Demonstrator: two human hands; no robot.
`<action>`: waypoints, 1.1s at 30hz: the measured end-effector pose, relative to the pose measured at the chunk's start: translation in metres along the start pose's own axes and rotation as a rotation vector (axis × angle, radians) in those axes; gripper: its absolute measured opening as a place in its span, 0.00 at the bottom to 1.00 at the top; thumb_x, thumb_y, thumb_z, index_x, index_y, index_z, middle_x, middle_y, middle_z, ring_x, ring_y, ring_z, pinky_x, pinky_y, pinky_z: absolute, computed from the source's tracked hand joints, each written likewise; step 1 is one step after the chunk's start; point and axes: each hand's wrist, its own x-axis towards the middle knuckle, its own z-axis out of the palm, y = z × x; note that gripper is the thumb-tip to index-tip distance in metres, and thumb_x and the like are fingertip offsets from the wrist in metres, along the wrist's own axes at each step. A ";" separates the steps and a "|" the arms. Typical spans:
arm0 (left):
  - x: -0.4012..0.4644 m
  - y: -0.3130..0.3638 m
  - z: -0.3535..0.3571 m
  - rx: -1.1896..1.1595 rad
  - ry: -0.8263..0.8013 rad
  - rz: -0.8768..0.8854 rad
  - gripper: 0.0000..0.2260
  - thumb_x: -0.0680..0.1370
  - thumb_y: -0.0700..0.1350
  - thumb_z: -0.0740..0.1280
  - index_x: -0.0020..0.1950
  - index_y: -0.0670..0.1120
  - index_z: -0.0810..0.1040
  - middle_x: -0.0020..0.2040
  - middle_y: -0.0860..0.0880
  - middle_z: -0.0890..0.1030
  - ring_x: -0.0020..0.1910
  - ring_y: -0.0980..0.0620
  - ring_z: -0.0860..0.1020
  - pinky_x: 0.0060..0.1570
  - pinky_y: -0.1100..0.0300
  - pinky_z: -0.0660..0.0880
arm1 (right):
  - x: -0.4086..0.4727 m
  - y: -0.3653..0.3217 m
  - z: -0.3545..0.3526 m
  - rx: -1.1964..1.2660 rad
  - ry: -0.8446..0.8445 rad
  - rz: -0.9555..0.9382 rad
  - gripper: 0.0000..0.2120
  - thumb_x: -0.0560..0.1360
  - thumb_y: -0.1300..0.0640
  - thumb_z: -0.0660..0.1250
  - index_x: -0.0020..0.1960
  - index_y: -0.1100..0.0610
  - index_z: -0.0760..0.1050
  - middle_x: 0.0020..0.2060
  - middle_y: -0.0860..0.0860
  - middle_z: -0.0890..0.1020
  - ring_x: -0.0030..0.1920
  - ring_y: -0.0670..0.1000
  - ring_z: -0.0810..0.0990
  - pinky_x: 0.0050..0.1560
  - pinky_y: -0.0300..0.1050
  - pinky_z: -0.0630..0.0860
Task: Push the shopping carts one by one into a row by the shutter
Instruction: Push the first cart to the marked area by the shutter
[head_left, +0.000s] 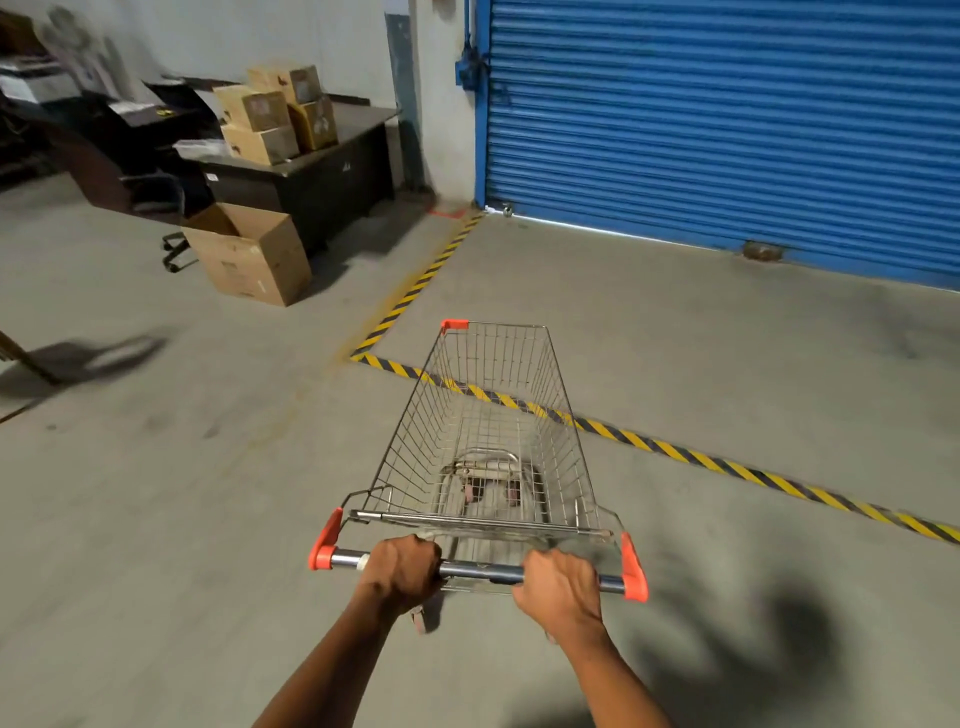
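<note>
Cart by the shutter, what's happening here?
A person is pushing an empty shopping cart across the concrete floor toward the closed blue shutter. Both hands grip the handle bar: left hand, right hand. The cart's front end is passing over the yellow-and-black floor tape that marks off the area in front of the shutter. No other carts are in view there. Cardboard boxes and a desk stand off to the left.

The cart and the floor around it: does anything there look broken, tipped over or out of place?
Nothing serious. The shopping cart stands upright and empty, left hand and right hand gripping its handle bar. The one untidy thing is an open cardboard box on the floor beside the desk, with its flaps up.
</note>
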 end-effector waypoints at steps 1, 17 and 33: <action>0.011 -0.011 -0.005 0.003 0.000 0.002 0.12 0.80 0.55 0.62 0.52 0.49 0.79 0.50 0.49 0.83 0.47 0.47 0.82 0.44 0.56 0.74 | 0.015 -0.006 -0.003 -0.001 -0.004 0.003 0.11 0.71 0.52 0.63 0.49 0.52 0.82 0.43 0.52 0.85 0.44 0.56 0.85 0.41 0.47 0.76; 0.237 -0.214 -0.087 -0.036 -0.009 0.186 0.12 0.74 0.60 0.61 0.42 0.53 0.75 0.36 0.54 0.75 0.34 0.53 0.75 0.37 0.59 0.71 | 0.275 -0.111 -0.059 0.007 -0.012 0.107 0.11 0.73 0.54 0.62 0.51 0.52 0.81 0.48 0.50 0.85 0.48 0.55 0.85 0.41 0.46 0.71; 0.462 -0.347 -0.163 0.092 -0.005 0.304 0.16 0.78 0.61 0.63 0.50 0.50 0.79 0.46 0.48 0.83 0.44 0.46 0.82 0.46 0.54 0.78 | 0.518 -0.161 -0.108 0.005 -0.004 0.186 0.11 0.73 0.50 0.63 0.50 0.51 0.82 0.44 0.50 0.85 0.43 0.54 0.85 0.41 0.46 0.72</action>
